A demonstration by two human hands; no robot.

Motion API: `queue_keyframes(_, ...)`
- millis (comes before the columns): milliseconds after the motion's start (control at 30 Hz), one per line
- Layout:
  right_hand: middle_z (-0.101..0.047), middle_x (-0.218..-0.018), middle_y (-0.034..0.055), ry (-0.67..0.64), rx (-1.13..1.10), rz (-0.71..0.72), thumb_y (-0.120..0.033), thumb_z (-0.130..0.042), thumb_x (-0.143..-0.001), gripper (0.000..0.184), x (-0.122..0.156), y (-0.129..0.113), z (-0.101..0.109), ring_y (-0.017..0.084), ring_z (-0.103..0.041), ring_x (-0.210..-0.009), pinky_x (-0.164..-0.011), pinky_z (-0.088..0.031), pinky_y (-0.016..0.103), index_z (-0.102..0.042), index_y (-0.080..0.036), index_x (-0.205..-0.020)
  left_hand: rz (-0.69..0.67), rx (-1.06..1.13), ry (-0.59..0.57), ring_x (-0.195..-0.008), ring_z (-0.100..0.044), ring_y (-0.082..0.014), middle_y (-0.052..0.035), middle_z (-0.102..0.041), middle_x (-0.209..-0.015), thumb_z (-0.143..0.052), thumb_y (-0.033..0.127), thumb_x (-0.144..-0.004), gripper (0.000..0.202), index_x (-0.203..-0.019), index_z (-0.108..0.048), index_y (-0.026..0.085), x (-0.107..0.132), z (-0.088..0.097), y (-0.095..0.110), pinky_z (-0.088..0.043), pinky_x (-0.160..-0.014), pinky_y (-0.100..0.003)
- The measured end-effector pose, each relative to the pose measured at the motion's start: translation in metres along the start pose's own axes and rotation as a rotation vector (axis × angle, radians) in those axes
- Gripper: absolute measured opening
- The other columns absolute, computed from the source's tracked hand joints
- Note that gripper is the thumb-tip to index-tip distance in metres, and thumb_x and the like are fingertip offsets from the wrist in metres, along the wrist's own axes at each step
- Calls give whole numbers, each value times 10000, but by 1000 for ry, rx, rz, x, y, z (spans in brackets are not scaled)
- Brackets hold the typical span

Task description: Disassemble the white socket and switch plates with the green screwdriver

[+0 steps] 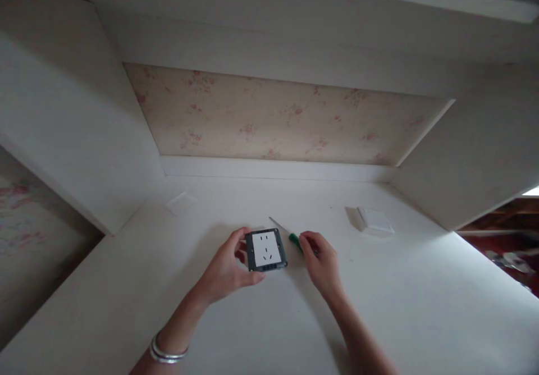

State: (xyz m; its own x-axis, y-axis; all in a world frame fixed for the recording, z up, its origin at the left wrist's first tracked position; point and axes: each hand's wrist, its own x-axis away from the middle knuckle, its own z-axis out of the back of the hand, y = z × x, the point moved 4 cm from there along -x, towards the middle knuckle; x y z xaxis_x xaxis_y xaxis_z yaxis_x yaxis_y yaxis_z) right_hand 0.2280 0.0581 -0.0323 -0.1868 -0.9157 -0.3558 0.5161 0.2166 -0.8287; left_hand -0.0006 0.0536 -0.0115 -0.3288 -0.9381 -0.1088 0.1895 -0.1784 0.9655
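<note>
My left hand (229,265) grips a wall socket (266,249) by its left side, fingers behind the top and thumb along the lower edge. The socket has a white face with several slots and a dark frame, and its face is turned up toward me. To its right, my right hand (322,260) is closed around the green handle of a screwdriver (294,239). The metal shaft points up and left, its tip beyond the socket's top right corner and apart from it. Part of the handle is hidden in my fingers.
A clear flat cover or frame (181,203) lies at the back left of the white surface (252,330). Toward the back right lies a small clear and white packet or box (375,220). White panels stand on both sides, with floral wallpaper (269,119) behind.
</note>
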Motion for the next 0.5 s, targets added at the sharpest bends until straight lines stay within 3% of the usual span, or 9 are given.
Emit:
queue_keyframes(67, -611, -778, 27, -89, -253, -154, -437, -470, -876, 279, 3, -12, -19, 166, -545, -642, -596, -447, 289, -594, -197, -948, 12, 22, 12, -879, -574, -201, -83, -588, -1060, -754, 186, -612, 768, -1253, -331, 201, -1, -1, -2, -448, -727, -303)
queue_keyframes(200, -643, -930, 36, -185, -528, -275, -440, -533, -841, 312, 8, -32, -47, 202, -571, -845, -712, -452, 293, -622, -211, -1033, 21, 58, 35, -865, -578, -197, -75, -598, -1027, -751, 180, -624, 773, -1264, -317, 203, -4, -2, -6, -453, -725, -302)
queue_keyframes(500, -637, -1013, 49, -257, -849, -420, -384, -628, -781, 419, 17, -21, -49, 231, -562, -941, -803, -448, 339, -612, -198, -1156, 82, 126, 16, -931, -575, -217, -107, -572, -1093, -744, 176, -635, 855, -1349, -273, 189, -4, -11, -10, -474, -812, -359)
